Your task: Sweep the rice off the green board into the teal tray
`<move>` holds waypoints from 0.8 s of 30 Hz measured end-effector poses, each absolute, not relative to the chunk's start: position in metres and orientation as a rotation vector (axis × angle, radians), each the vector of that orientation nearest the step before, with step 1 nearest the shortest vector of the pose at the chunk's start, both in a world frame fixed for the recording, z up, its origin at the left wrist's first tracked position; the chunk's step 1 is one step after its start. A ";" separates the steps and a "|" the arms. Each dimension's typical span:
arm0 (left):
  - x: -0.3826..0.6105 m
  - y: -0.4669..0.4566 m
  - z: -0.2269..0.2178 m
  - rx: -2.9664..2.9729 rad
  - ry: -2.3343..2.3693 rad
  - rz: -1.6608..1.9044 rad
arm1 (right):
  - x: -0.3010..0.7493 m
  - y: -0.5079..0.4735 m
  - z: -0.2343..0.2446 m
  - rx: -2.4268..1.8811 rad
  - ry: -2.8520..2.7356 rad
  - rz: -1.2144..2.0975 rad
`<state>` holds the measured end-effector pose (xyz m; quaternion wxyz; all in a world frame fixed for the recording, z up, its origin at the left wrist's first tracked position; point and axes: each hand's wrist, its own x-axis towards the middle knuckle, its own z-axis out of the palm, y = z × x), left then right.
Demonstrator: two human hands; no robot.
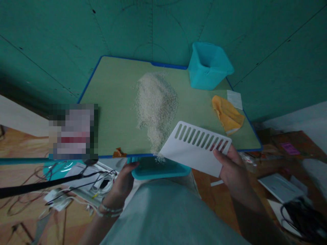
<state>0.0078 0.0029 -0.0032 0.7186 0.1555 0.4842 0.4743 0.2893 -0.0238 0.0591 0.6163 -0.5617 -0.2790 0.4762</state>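
My right hand [233,166] grips a white slotted plastic scraper [189,149] at its right end. The scraper's left tip touches the lower end of a pile of white rice-like grains [155,98] on the table. Below the table's front edge, my left hand [125,180] holds a turquoise plastic bin [146,175] by its left rim, thumb on top. Some grains [159,157] are at the table edge, spilling over towards the bin. How many grains lie inside the bin is too dark to tell.
The pale green table [114,98] has a blue edge. Another turquoise bin [209,68] stands at the back right, near a yellow cloth [227,114] and a white paper piece [234,99]. An orange-brown scrap [119,152] lies at the front edge. Cables [84,190] clutter the floor at left.
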 end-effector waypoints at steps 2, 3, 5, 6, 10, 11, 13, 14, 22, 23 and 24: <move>0.006 0.003 -0.005 0.340 1.080 1.039 | 0.290 -0.022 0.062 -1.280 -0.644 1.088; 0.005 0.003 -0.006 0.337 1.082 1.030 | 0.291 -0.019 0.063 -1.271 -0.639 1.071; 0.003 0.003 -0.008 0.333 1.082 1.012 | 0.292 -0.009 0.066 -1.253 -0.622 0.998; 0.002 0.002 -0.009 0.332 1.080 1.010 | 0.293 -0.003 0.067 -1.240 -0.620 0.953; -0.001 -0.001 -0.010 0.332 1.081 1.027 | 0.297 0.024 0.070 -1.170 -0.668 0.835; -0.001 -0.001 -0.009 0.332 1.085 1.033 | 0.297 0.028 0.070 -1.166 -0.681 0.835; -0.002 -0.002 -0.007 0.334 1.095 1.037 | 0.296 0.033 0.069 -1.174 -0.688 0.856; -0.002 -0.003 -0.007 0.335 1.100 1.036 | 0.295 0.034 0.068 -1.179 -0.691 0.874; 0.002 0.002 0.001 0.359 1.126 1.008 | 0.290 0.013 0.058 -1.233 -0.720 1.054; 0.003 0.003 0.002 0.359 1.128 1.010 | 0.290 0.010 0.057 -1.243 -0.724 1.068; 0.004 0.004 0.002 0.358 1.129 1.014 | 0.289 0.007 0.057 -1.251 -0.721 1.078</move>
